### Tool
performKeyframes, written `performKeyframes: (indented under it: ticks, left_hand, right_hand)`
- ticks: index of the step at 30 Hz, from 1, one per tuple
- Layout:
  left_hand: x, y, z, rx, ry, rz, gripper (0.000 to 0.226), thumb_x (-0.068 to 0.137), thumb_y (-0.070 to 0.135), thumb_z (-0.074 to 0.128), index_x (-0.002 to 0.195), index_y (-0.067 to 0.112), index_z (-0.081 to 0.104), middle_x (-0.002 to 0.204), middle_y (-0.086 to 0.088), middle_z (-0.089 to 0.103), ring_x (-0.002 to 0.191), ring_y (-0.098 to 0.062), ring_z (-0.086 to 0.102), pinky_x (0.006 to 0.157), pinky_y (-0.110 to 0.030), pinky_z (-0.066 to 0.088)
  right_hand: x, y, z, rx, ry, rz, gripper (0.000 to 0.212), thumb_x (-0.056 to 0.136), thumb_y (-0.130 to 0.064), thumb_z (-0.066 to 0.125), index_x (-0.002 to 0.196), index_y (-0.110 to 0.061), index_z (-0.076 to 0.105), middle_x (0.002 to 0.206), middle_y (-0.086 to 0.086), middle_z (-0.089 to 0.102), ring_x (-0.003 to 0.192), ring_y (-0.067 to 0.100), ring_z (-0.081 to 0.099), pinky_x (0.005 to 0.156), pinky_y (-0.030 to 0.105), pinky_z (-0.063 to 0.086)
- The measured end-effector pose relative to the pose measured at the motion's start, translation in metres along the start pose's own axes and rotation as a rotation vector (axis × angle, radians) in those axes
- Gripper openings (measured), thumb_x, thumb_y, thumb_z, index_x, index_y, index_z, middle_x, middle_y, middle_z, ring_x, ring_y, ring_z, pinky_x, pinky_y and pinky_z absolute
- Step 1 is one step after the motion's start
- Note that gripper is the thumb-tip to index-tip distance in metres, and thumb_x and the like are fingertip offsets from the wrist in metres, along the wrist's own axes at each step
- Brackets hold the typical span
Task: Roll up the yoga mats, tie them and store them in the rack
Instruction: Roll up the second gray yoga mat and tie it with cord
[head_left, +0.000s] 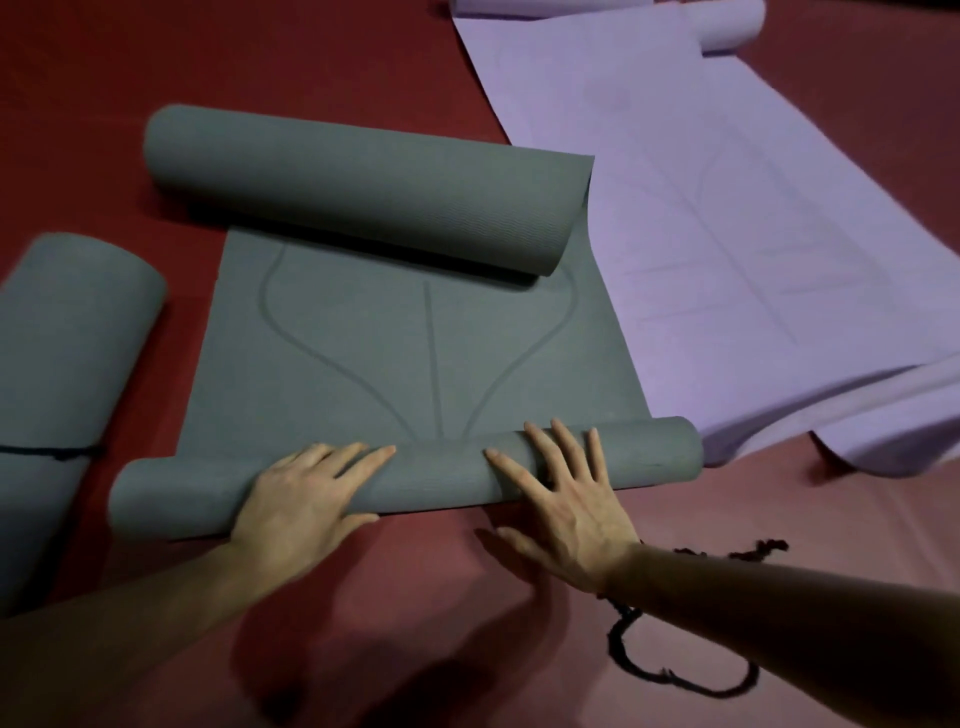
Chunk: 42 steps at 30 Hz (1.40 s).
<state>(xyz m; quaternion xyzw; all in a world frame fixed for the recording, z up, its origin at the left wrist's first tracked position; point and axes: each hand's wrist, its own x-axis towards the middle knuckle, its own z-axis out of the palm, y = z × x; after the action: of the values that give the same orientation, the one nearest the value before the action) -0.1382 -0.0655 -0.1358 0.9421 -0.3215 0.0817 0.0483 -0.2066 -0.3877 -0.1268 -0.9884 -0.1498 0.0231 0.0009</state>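
A grey yoga mat lies on the dark red floor in front of me, rolled at both ends. Its near end forms a thin roll; its far end is a thick roll. My left hand and my right hand both press flat on top of the near roll, fingers spread, pointing away from me. A dark cord lies on the floor under my right forearm. At the left edge rests another grey mat, fully rolled and tied with a dark cord.
A lilac mat lies spread out to the right, its far end curled into a roll and its near edge lifted in a fold. Another pale mat edge shows at the top. Red floor surrounds everything.
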Motion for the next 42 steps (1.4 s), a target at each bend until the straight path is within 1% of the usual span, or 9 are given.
performKeyframes:
  ticks: [6, 10, 13, 17, 23, 30, 36, 39, 42]
  left_hand:
    - [-0.004, 0.003, 0.004, -0.008, -0.014, -0.011, 0.082, 0.07, 0.055, 0.086, 0.142, 0.025, 0.059, 0.124, -0.002, 0.069, 0.104, -0.025, 0.067, 0.091, -0.041, 0.053]
    - [-0.006, 0.003, 0.004, -0.018, -0.055, -0.025, 0.075, 0.082, 0.059, 0.062, 0.149, 0.026, 0.049, 0.133, -0.002, 0.063, 0.115, -0.026, 0.061, 0.102, -0.042, 0.047]
    - [-0.007, 0.007, 0.004, -0.031, -0.111, -0.061, 0.083, 0.08, 0.054, 0.074, 0.153, 0.028, 0.043, 0.141, -0.003, 0.059, 0.123, -0.025, 0.058, 0.108, -0.045, 0.045]
    - [-0.005, 0.013, 0.0, -0.046, -0.12, -0.097, 0.089, 0.078, 0.051, 0.075, 0.157, 0.03, 0.038, 0.151, -0.007, 0.051, 0.138, -0.025, 0.049, 0.118, -0.046, 0.029]
    - [-0.017, 0.026, -0.002, -0.018, -0.102, 0.034, 0.072, 0.083, 0.05, 0.054, 0.151, 0.027, 0.047, 0.155, -0.009, 0.045, 0.145, -0.029, 0.042, 0.118, -0.051, 0.027]
    - [-0.018, 0.022, 0.004, 0.031, -0.141, 0.036, 0.077, 0.086, 0.047, 0.054, 0.158, 0.025, 0.036, 0.164, -0.009, 0.033, 0.152, -0.029, 0.03, 0.12, -0.053, 0.026]
    - [-0.003, 0.012, 0.005, 0.097, -0.229, 0.047, 0.088, 0.085, 0.054, 0.051, 0.162, 0.022, 0.023, 0.166, -0.012, 0.027, 0.154, -0.03, 0.025, 0.121, -0.057, 0.027]
    - [0.008, 0.003, 0.007, 0.094, -0.251, 0.042, 0.097, 0.084, 0.059, 0.057, 0.164, 0.023, 0.015, 0.167, -0.01, 0.026, 0.154, -0.029, 0.025, 0.122, -0.055, 0.024]
    - [0.018, -0.005, 0.005, 0.066, -0.243, 0.039, 0.096, 0.085, 0.061, 0.053, 0.164, 0.024, 0.012, 0.166, -0.008, 0.028, 0.153, -0.028, 0.027, 0.123, -0.052, 0.024]
  right_hand:
    - [-0.002, -0.001, 0.003, -0.026, -0.053, 0.004, 0.089, 0.089, -0.074, 0.048, 0.164, -0.037, 0.017, 0.161, 0.02, 0.033, 0.15, 0.047, 0.03, 0.117, 0.073, 0.025]
    - [-0.001, -0.004, 0.005, -0.024, -0.067, 0.011, 0.089, 0.089, -0.074, 0.047, 0.164, -0.037, 0.016, 0.161, 0.02, 0.032, 0.149, 0.048, 0.03, 0.116, 0.073, 0.023]
    - [-0.001, -0.001, 0.007, -0.031, -0.072, -0.005, 0.089, 0.089, -0.074, 0.045, 0.164, -0.035, 0.016, 0.162, 0.022, 0.032, 0.15, 0.049, 0.029, 0.116, 0.075, 0.022]
    - [0.004, 0.0, 0.009, -0.044, -0.063, -0.007, 0.092, 0.087, -0.075, 0.045, 0.165, -0.034, 0.016, 0.161, 0.022, 0.034, 0.149, 0.05, 0.031, 0.115, 0.076, 0.024]
    - [0.018, 0.003, 0.01, -0.069, -0.061, 0.009, 0.098, 0.085, -0.081, 0.045, 0.165, -0.035, 0.011, 0.161, 0.023, 0.035, 0.148, 0.049, 0.033, 0.116, 0.075, 0.017]
    - [0.027, 0.004, 0.01, -0.056, -0.05, 0.018, 0.094, 0.086, -0.081, 0.042, 0.164, -0.036, 0.015, 0.158, 0.022, 0.041, 0.144, 0.048, 0.039, 0.116, 0.075, 0.02]
    - [0.044, 0.012, 0.001, -0.059, -0.091, 0.017, 0.088, 0.088, -0.082, 0.034, 0.162, -0.037, 0.019, 0.158, 0.021, 0.04, 0.146, 0.045, 0.039, 0.114, 0.077, 0.023]
    - [0.046, 0.013, -0.006, -0.046, -0.049, 0.022, 0.091, 0.085, -0.073, 0.045, 0.163, -0.035, 0.018, 0.16, 0.023, 0.035, 0.148, 0.044, 0.033, 0.114, 0.076, 0.024]
    - [0.033, 0.004, -0.002, -0.066, -0.02, 0.019, 0.1, 0.076, -0.068, 0.056, 0.163, -0.033, 0.02, 0.159, 0.024, 0.032, 0.147, 0.045, 0.033, 0.112, 0.077, 0.029]
